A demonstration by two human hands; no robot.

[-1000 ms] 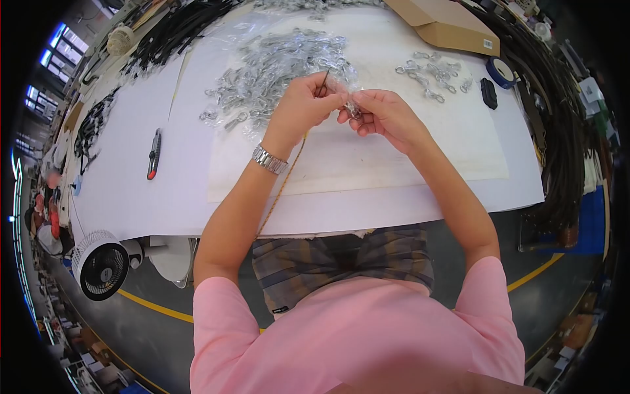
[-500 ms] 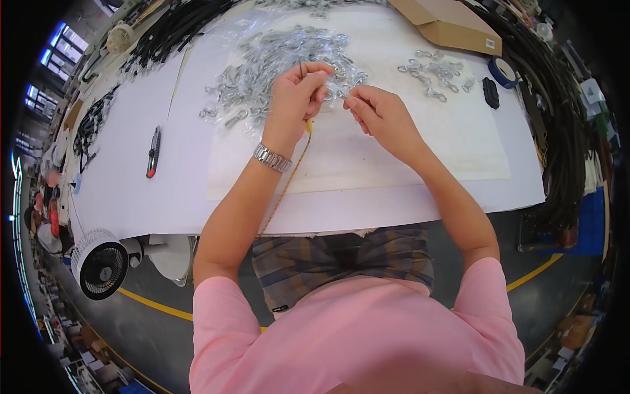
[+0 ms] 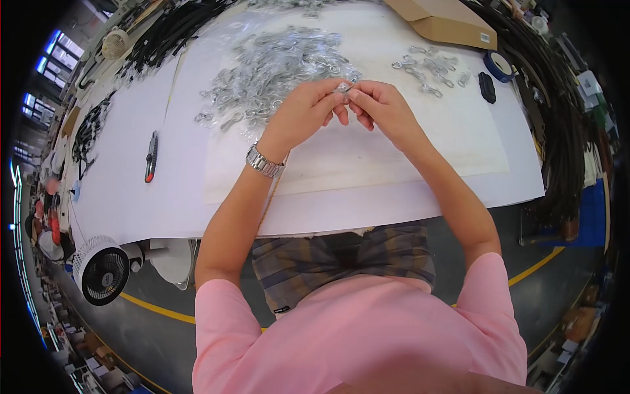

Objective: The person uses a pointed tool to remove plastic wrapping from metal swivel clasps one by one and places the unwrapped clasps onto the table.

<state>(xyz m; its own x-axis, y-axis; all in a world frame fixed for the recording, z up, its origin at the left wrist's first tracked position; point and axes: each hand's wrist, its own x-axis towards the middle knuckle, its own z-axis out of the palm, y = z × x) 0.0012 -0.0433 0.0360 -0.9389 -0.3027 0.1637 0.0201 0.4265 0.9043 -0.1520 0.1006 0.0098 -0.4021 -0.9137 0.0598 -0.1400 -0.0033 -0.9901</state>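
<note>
My left hand (image 3: 307, 113) and my right hand (image 3: 386, 113) meet over the table, just in front of a pile of metal clasps (image 3: 282, 65) in clear plastic. Thumbs and fingers of both pinch one small metal clasp (image 3: 343, 88), mostly hidden by the fingertips. It seems to be in clear film; its exact shape is too small to tell. A yellowish cord (image 3: 268, 209) runs from beneath my left wrist to the table's front edge. On the right lies a smaller group of similar metal clasps (image 3: 430, 69).
A box cutter (image 3: 151, 157) lies at left. Toward the back right are a cardboard box (image 3: 446, 23), a blue tape roll (image 3: 500, 67) and a black object (image 3: 487, 88). Black straps (image 3: 174, 29) line the back left. A fan (image 3: 102, 270) stands by the front left edge.
My left hand has turned and come lower, and its fingertips now meet those of my right hand at the clasp. The view has shifted slightly.
</note>
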